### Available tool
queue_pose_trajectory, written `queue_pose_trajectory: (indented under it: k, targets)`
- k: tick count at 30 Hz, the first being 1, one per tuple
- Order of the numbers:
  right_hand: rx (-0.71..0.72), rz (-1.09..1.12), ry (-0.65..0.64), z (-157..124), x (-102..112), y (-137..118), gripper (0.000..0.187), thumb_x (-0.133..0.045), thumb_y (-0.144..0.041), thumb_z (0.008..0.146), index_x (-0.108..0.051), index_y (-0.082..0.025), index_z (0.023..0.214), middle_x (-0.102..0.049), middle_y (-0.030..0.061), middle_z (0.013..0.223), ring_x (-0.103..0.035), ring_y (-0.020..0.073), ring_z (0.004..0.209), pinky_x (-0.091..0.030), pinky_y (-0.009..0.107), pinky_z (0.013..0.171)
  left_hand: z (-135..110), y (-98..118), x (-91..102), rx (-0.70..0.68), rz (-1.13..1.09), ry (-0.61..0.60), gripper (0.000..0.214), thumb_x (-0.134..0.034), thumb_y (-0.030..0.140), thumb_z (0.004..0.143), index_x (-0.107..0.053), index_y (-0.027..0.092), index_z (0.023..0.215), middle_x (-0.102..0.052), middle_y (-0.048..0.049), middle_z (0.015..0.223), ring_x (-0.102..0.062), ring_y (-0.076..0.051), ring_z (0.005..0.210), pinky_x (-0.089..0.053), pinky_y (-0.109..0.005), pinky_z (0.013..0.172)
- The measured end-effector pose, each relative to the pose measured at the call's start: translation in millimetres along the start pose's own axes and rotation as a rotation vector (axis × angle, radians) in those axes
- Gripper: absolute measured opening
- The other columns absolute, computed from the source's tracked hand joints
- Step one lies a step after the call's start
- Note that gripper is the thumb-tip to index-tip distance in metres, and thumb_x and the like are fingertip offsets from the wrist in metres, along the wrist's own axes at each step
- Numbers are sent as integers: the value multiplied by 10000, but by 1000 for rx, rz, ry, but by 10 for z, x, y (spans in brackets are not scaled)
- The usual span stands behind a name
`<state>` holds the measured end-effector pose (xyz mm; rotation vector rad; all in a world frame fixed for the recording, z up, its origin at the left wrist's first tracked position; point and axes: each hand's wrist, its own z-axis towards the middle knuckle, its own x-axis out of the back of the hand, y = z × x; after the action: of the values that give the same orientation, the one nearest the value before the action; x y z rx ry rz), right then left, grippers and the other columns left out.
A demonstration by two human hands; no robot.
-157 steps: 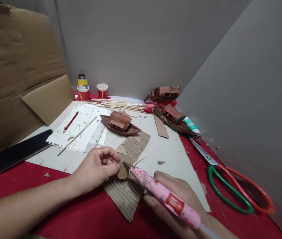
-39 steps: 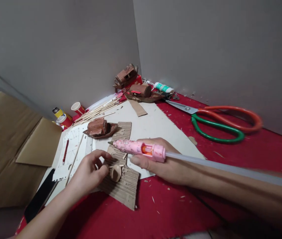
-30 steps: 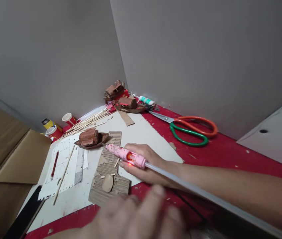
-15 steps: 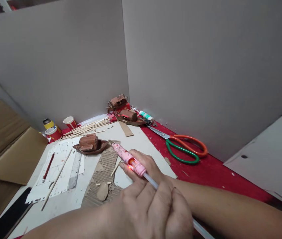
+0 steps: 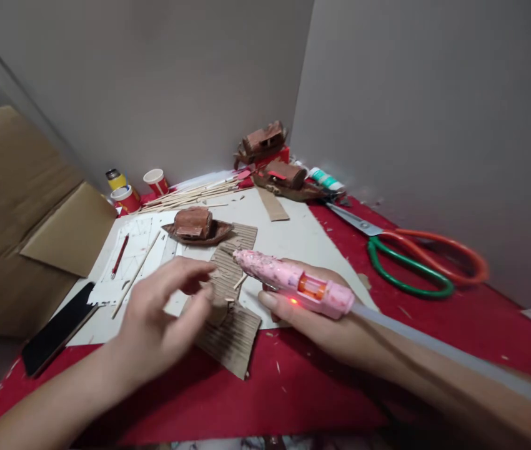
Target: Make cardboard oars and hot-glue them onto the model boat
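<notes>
My right hand is wrapped round a pink hot glue gun, its nozzle pointing away to the left and a red light glowing on its side. A long translucent glue stick sticks out of its rear end. My left hand hovers with thumb and fingers apart over corrugated cardboard, and nothing shows between them. Behind the hands, a small brown model boat with a rounded cabin rests partly by the cardboard strip. A small cardboard piece lies on the strip, partly hidden by my left fingers.
Large scissors lie at the right on the red cloth. Two more model boats stand in the back corner. Thin wooden sticks, paper cups, a phone and a cardboard box are at the left.
My left hand has come away from the glue stick behind the gun and moved left over the cardboard, its fingers now apart. My right hand still holds the glue gun. The view has shifted.
</notes>
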<state>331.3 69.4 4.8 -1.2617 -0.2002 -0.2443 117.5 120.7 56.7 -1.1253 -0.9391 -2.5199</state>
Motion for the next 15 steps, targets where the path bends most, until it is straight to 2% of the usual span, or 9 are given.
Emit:
queue_pose_trajectory:
  k: [2,3,5,8,10,12,15]
  targets:
    - [-42,29,-87,1,-20,-12,342,-641,-215,820,-676,-222,1160,-722,63,1042,-665,286,1002,-573,354,807,-100,-236,87,312,-2,-57,113,-582,233,849,-644,178,927,-688,-33,823,-634,-143,705,-512,-247,617]
    - [-58,37,-124,2,-32,-14,366,-650,-202,811,-673,-228,1176,-715,58,1090,-654,292,1042,-571,358,840,-150,-329,97,415,-17,-111,133,-586,272,849,-645,175,919,-678,-29,796,-624,-145,683,-498,-246,588]
    - [-83,47,-166,7,-55,-18,399,-665,-188,797,-668,-235,1194,-696,49,1159,-633,298,1097,-564,359,886,-237,-442,66,492,-45,-205,166,-591,304,843,-639,178,941,-659,-20,785,-612,-147,688,-488,-254,600]
    - [-112,55,-155,25,-77,-36,402,-648,-191,806,-661,-225,1207,-652,40,1243,-586,289,1172,-545,352,936,-321,-460,-57,410,-17,-327,178,-603,299,825,-622,185,961,-637,-26,836,-596,-164,754,-482,-290,674]
    - [-114,53,-141,41,-81,-50,404,-611,-193,827,-643,-213,1229,-615,32,1290,-549,264,1215,-515,337,979,-345,-427,-148,327,85,-383,186,-603,323,815,-613,177,929,-613,-42,842,-578,-190,771,-469,-319,671]
    - [-99,40,-141,50,-76,-53,410,-585,-188,839,-629,-213,1247,-595,24,1312,-530,245,1236,-488,325,1009,-351,-401,-229,259,219,-402,216,-592,360,810,-602,166,905,-591,-57,833,-562,-216,768,-455,-343,651]
    - [-91,-2,-143,43,-57,-26,389,-604,-196,834,-647,-233,1219,-636,27,1267,-567,265,1198,-520,331,969,-335,-394,-315,206,353,-415,272,-586,412,799,-584,161,905,-579,-69,843,-555,-236,771,-451,-359,642]
